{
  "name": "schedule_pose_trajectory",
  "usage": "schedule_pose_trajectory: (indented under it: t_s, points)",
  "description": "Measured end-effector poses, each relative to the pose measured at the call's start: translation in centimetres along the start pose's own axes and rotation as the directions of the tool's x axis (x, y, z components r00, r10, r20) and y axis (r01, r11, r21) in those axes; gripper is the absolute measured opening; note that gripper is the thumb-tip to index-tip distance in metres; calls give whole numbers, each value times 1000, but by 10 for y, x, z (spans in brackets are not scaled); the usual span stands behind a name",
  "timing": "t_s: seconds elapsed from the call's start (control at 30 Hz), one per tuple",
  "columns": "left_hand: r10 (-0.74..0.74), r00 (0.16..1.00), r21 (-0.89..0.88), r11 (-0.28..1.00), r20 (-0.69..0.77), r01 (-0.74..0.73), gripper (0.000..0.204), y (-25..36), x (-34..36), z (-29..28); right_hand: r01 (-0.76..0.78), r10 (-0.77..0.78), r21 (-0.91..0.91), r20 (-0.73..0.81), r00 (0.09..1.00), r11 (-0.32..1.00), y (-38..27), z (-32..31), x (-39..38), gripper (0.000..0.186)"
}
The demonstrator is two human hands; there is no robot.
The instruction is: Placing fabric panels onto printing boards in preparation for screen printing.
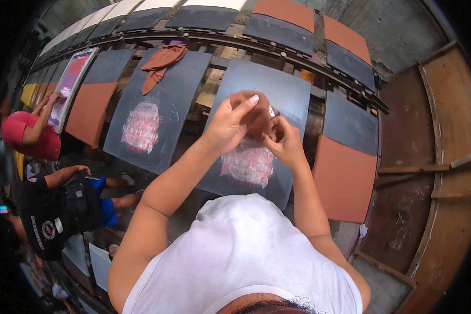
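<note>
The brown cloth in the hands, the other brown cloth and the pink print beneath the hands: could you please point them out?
brown cloth in hands (256, 118), head view, its middle.
other brown cloth (162, 60), head view, its folded top.
pink print (248, 165), head view, its centre.

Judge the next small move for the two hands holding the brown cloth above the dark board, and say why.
Probably lower the bunched reddish-brown cloth onto the dark flat printing board. Both the left hand and the right hand grip it up off the board, just above the faded pink-white print patch, and a similar cloth already lies on the neighbouring board.
</note>
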State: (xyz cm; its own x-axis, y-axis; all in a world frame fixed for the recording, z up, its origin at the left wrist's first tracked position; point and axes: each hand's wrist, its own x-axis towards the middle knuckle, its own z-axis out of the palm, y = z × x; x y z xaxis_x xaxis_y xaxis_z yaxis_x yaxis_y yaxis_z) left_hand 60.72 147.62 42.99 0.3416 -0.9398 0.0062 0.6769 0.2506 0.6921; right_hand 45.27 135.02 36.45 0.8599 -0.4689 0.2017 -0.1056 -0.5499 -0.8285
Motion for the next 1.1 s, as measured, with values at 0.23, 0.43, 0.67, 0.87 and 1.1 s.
schedule_pose_trajectory:
  t_s: [0.23,0.43,0.67,0.87,1.1]
  points:
    - [-47,999,76,996,23,45,27,37,-7,13,-500,186,819,558,809,-283,-12,71,-35,69]
    - [-73,990,255,966,124,39,38,61,-38,14,-315,547,924,381,745,-214,56,109,-29,72]
    - [-116,993,301,948,32,101,40,84,-86,-2,-387,210,370,436,875,845,-14,54,-87,40]
    - [-85,996,239,967,-29,89,33,77,-106,10,185,-154,75,-300,941,980,-34,75,-66,47]
    - [-110,991,119,986,-76,119,30,76,-123,5,329,-329,17,-6,944,944,-29,65,-87,31]
